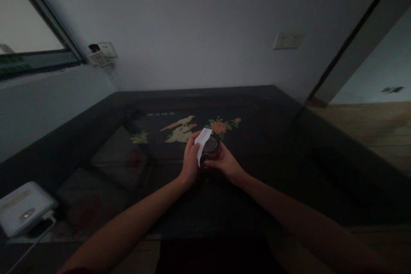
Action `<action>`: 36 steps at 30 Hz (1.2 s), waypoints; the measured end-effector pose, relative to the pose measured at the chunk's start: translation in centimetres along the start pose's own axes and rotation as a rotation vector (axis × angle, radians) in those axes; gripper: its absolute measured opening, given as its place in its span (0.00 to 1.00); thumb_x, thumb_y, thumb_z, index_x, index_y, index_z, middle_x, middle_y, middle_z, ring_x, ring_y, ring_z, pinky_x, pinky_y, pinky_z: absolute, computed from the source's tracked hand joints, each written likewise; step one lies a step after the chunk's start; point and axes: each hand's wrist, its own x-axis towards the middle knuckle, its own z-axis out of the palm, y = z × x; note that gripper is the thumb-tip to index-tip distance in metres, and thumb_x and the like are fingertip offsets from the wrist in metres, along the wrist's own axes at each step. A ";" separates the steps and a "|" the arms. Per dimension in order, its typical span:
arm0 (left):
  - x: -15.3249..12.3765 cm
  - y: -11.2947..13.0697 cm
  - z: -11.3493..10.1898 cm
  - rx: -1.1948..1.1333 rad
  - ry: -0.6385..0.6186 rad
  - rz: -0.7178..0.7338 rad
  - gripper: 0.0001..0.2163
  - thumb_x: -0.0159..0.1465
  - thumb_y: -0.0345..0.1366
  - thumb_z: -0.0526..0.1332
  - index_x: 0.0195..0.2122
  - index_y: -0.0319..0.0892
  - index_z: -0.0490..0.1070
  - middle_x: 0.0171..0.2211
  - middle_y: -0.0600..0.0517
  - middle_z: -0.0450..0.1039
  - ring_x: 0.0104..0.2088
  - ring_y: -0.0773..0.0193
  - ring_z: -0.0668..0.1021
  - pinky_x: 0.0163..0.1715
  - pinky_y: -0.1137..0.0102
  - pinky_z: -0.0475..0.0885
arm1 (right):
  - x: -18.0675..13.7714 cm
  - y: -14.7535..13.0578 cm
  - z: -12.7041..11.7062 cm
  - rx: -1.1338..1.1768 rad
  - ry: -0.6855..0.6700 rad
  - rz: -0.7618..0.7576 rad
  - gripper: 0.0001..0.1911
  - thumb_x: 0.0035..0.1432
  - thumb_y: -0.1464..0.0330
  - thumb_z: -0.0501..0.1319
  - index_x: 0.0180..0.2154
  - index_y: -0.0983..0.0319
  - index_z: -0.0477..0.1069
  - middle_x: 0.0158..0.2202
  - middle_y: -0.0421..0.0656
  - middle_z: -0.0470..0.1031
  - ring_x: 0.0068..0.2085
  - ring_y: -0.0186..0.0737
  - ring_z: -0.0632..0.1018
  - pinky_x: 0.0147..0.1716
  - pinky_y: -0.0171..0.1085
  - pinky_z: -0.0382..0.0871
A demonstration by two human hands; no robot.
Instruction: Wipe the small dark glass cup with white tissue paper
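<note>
Above the middle of the dark table (205, 205), my two hands meet around a small dark round jar (211, 147) with a shiny top. My right hand (226, 165) is closed around the jar's right side, its thumb across the near side. On the left, my left hand (190, 158) grips a piece of white paper (203, 139), thumb on top of it. The paper lies along the jar's left edge; I cannot tell whether it is pressed to the jar. Fingers behind the paper and jar are hidden, and the scene is dim.
A white box-shaped device (27, 205) with a cable stands at the table's left edge. The tabletop carries a bird picture (181, 130) and a flower picture (219, 126). Behind rises a grey wall (192, 30) with a socket (288, 40) and more sockets (107, 49) at left.
</note>
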 end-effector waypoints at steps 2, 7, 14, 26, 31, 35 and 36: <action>0.0 -0.1 0.0 -0.007 -0.013 0.004 0.16 0.58 0.36 0.55 0.48 0.41 0.66 0.41 0.50 0.72 0.36 0.64 0.74 0.35 0.71 0.69 | 0.1 0.1 -0.1 -0.003 -0.018 -0.009 0.38 0.34 0.76 0.73 0.47 0.56 0.61 0.44 0.42 0.74 0.40 0.40 0.78 0.35 0.37 0.75; 0.2 -0.6 -0.4 -0.015 -0.053 0.003 0.16 0.60 0.38 0.55 0.49 0.43 0.65 0.43 0.50 0.72 0.38 0.63 0.75 0.37 0.71 0.69 | 0.2 0.4 -0.5 0.007 -0.049 -0.006 0.34 0.36 0.74 0.73 0.45 0.57 0.61 0.44 0.42 0.75 0.38 0.41 0.78 0.32 0.38 0.75; 0.6 -1.3 -0.9 0.068 -0.092 0.019 0.17 0.62 0.42 0.54 0.51 0.43 0.63 0.45 0.49 0.70 0.43 0.60 0.74 0.43 0.67 0.69 | 0.5 0.9 -0.9 0.005 -0.032 -0.031 0.36 0.33 0.76 0.74 0.44 0.58 0.61 0.44 0.43 0.75 0.44 0.42 0.77 0.43 0.42 0.73; 0.1 -1.1 -0.8 0.476 -0.178 0.254 0.20 0.68 0.45 0.46 0.57 0.42 0.57 0.57 0.43 0.61 0.58 0.56 0.64 0.60 0.58 0.55 | 0.9 1.1 -0.9 0.136 -0.044 -0.010 0.32 0.35 0.75 0.73 0.42 0.59 0.62 0.39 0.41 0.77 0.39 0.41 0.78 0.38 0.39 0.74; -0.8 -0.9 -0.5 0.643 -0.227 0.450 0.21 0.68 0.43 0.46 0.61 0.44 0.52 0.62 0.43 0.52 0.63 0.57 0.56 0.63 0.57 0.46 | 1.0 0.8 -0.8 0.153 -0.021 -0.016 0.32 0.34 0.75 0.73 0.43 0.59 0.63 0.43 0.43 0.76 0.45 0.45 0.77 0.42 0.42 0.74; -0.7 -0.5 -0.5 0.567 -0.211 0.413 0.22 0.67 0.46 0.48 0.60 0.44 0.55 0.60 0.43 0.56 0.62 0.56 0.59 0.62 0.57 0.50 | 0.9 0.7 -0.9 0.132 -0.057 -0.028 0.34 0.34 0.75 0.73 0.44 0.59 0.62 0.45 0.43 0.75 0.45 0.45 0.77 0.41 0.41 0.74; -0.4 -0.4 -0.5 0.509 -0.196 0.361 0.22 0.67 0.46 0.48 0.59 0.44 0.56 0.59 0.44 0.59 0.60 0.56 0.62 0.61 0.58 0.53 | 0.8 0.6 -0.9 0.123 -0.064 -0.025 0.35 0.34 0.75 0.73 0.45 0.59 0.62 0.45 0.43 0.75 0.44 0.44 0.77 0.40 0.41 0.74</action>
